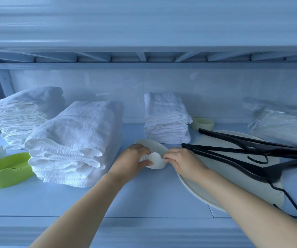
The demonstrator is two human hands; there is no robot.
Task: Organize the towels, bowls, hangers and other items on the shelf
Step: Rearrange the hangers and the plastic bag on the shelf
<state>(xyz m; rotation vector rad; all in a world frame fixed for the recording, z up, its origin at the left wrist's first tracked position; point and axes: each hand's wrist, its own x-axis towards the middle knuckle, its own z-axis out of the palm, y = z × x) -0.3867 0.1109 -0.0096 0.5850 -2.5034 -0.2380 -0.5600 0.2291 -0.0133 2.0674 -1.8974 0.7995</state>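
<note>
Both hands are in at the middle of the shelf (144, 199), working one small white bowl (155, 161) with a wavy rim. The left hand (132, 161) has its grip closed around the bowl's left side, thumb on the near wall and fingers curled over the far edge, while the right hand (180, 161) pinches the right rim between thumb and forefinger. The bowl sits tilted, and just behind it a second pale bowl (150, 144) peeks out; whether the two touch is hard to say. To the left stands a thick stack of folded white towels (76, 142), with a thinner-folded pile (24, 115) behind it and a lime green tray (6, 170) at the near left. A smaller towel stack (166, 119) rests at the back centre. On the right, black hangers (242, 154) lie across a large cream plate (215, 188), a small cream cup (203, 123) behind them, and clear plastic bags (283, 122) piled far right.
</note>
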